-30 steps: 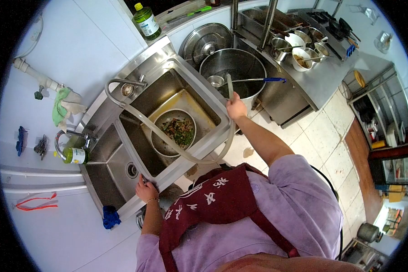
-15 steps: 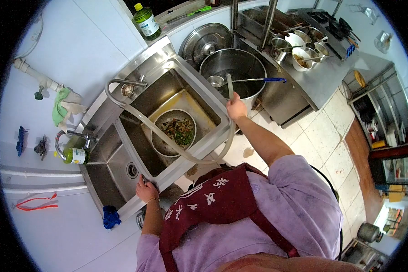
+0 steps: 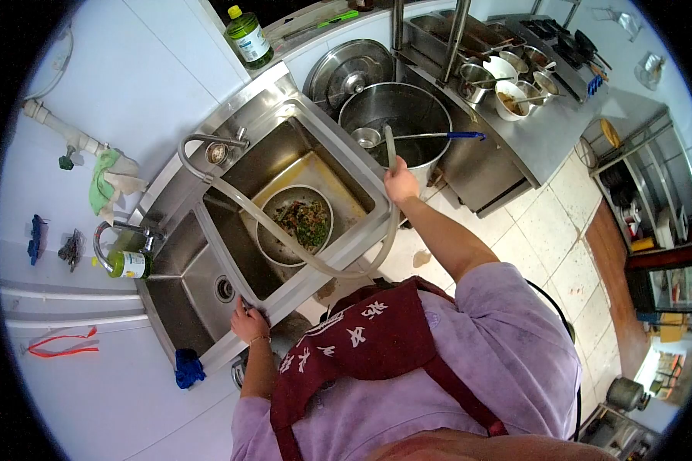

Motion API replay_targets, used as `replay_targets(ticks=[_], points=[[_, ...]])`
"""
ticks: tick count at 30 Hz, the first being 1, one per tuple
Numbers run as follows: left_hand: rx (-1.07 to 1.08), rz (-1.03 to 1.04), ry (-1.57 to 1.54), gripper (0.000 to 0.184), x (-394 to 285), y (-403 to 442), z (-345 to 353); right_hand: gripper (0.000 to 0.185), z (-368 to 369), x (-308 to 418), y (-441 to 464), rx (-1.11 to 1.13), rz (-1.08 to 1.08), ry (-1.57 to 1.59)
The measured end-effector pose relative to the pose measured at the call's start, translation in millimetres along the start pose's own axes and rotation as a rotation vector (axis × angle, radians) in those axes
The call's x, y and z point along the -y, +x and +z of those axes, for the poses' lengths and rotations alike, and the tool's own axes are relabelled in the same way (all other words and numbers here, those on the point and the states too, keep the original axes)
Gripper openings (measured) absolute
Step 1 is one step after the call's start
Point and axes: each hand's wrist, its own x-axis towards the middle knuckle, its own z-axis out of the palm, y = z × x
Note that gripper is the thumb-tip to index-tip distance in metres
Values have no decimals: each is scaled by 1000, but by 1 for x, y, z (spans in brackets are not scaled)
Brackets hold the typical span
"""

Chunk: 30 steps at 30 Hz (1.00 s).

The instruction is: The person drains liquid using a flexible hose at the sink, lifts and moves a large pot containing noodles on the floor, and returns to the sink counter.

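My right hand (image 3: 401, 184) is closed around a pale flexible hose (image 3: 284, 240) close to its free end. That end points into a large steel pot (image 3: 438, 115), where a ladle (image 3: 423, 137) with a blue handle rests across the rim. From the curved faucet (image 3: 195, 146), the hose loops over the sink basin and past its front edge. A round strainer bowl (image 3: 330, 230) of mixed green and brown food scraps sits in the larger basin. My left hand (image 3: 250, 321) rests on the front rim of the steel sink (image 3: 304, 278), fingers extended and holding nothing.
A steel lid (image 3: 338, 65) leans on the wall behind the pot. Bowls and pans (image 3: 511, 107) crowd the counter at right. Green bottles stand on the ledge (image 3: 250, 38) and by the second faucet (image 3: 131, 263). A blue cloth (image 3: 188, 369) hangs at the sink's corner.
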Motion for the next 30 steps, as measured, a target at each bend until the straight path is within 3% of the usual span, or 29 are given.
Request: replay_targets(ticks=[30], points=[[12, -14, -2, 50, 1, 0, 1, 56, 0, 1, 0, 2, -2, -7]])
